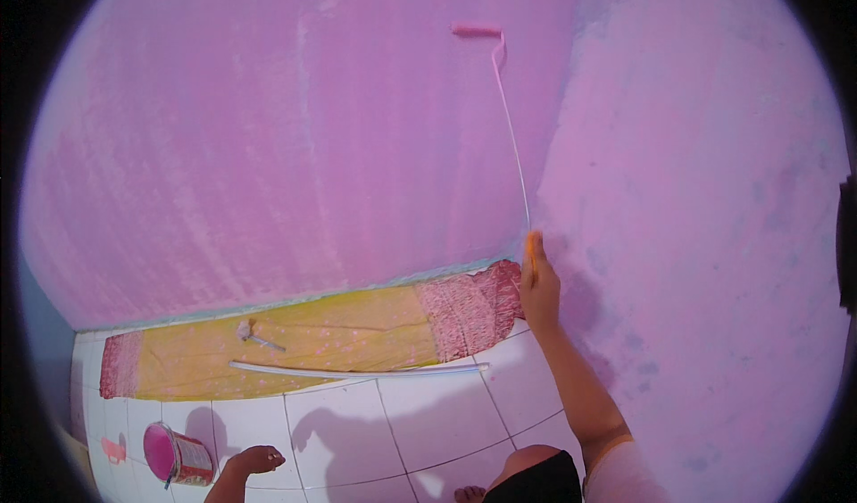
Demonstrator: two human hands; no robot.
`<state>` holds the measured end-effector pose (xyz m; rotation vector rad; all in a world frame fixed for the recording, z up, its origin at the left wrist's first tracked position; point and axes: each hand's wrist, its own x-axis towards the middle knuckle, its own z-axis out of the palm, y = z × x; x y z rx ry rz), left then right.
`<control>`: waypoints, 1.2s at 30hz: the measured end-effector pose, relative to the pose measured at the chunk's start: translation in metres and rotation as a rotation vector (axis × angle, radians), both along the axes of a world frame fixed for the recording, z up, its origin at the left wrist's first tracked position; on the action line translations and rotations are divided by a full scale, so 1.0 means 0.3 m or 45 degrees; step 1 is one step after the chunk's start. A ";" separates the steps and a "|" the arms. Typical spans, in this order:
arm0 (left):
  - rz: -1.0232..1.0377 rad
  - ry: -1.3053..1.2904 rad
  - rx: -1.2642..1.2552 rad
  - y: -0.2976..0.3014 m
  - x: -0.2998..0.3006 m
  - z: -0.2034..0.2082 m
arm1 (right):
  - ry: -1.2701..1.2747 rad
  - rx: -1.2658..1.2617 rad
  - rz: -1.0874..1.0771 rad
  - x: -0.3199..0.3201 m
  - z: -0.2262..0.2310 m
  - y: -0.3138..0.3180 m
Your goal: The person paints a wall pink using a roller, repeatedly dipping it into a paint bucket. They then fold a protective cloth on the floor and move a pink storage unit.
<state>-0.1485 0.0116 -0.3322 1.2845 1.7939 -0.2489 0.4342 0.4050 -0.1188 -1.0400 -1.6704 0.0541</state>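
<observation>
My right hand [541,280] is closed around the orange handle of a paint roller [511,119]. The roller's long thin rod reaches up to a pink sleeve [477,31], which is against the purple-pink wall [223,146] near the corner. Low on the left, my left hand [256,459] hangs over the white tiles with its fingers curled in and nothing seen in them. Beside that hand stands a paint bucket [192,461], its inside coated pink.
A yellow cloth [357,324] with reddish ends lies along the wall's foot. On it is a small brush-like tool [264,335]; a long pale strip [357,374] lies along its near edge. A pink object [113,449] sits left of the bucket. Another pink wall [705,191] rises at right.
</observation>
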 end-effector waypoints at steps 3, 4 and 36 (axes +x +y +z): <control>0.042 -0.033 -0.012 0.000 0.011 0.003 | 0.040 0.027 0.002 -0.041 0.195 0.064; 0.020 -0.028 0.021 0.001 0.012 0.003 | 0.028 0.083 -0.035 -0.062 0.262 0.087; 0.006 -0.020 -0.005 0.002 -0.007 0.001 | -0.010 -0.286 0.073 -0.043 -0.376 -0.263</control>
